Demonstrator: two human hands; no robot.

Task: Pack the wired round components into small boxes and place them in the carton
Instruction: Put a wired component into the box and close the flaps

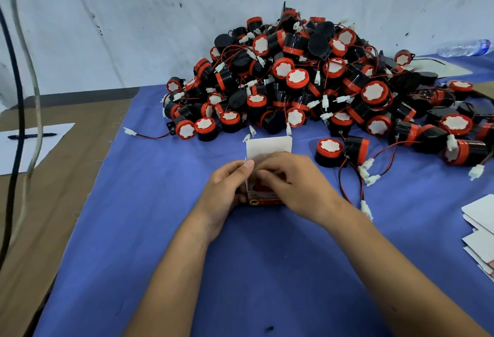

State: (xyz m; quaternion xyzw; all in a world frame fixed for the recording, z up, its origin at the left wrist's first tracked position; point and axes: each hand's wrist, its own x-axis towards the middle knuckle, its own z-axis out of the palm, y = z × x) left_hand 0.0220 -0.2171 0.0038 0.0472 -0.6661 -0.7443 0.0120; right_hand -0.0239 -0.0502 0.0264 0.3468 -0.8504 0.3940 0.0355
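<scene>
On the blue cloth [160, 230] right in front of me sits a small box [263, 197], standing upright with its white lid flap [268, 145] sticking up behind my fingers. My left hand [227, 192] wraps the box's left side, thumb [247, 167] up along the side flap at the open top, the other fingers curled around the wall. My right hand [291, 184] comes over the top from the right, fingers bent and bunched down at the mouth of the box, pressing there. Something red shows inside the opening, between my hands; I cannot tell more of it. A red strip with dark print runs along the box's near bottom edge.

Beyond the box, a big pile of wired round components [307, 77] rises against the white wall [133, 16], black bodies with red rims and white faces, red and black wires ending in white plugs. Loose ones trail off to the right, near my right wrist. Flat white box blanks [481, 230] lie at the right edge. Off to the left, on brown cardboard [66, 176], a pen [32, 136] rests on a white sheet [53, 133]. A plastic bottle [465, 47] lies on its side far right.
</scene>
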